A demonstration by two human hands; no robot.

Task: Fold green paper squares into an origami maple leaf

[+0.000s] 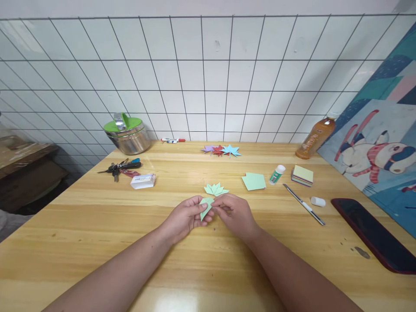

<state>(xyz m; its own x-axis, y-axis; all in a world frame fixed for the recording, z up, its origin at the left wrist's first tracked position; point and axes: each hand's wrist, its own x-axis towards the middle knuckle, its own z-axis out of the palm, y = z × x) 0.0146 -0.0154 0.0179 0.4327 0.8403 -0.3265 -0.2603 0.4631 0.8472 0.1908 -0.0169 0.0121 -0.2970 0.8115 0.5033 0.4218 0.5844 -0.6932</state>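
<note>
Between both hands is a small folded piece of light green paper (205, 209), pointed at its lower end. My left hand (188, 216) pinches it, thumb on top and fingers underneath. The fingertips of my right hand (234, 213) are closed at the paper's right edge. Just beyond the hands lies a light green folded-paper leaf shape (216, 189) with several points. To the right of it are light green paper squares (255, 181), and beside those a glue stick (274, 177) lies tilted, its cap end white.
Folded stars (230, 150) in purple, red and blue lie near the tiled wall. At right are a sticky-note stack (302, 174), craft knife (303, 203), white cap (317, 201), phone (373, 234) and bottle (316, 138). Keys (119, 167), a small box (143, 181) and a steel pot (128, 138) stand left.
</note>
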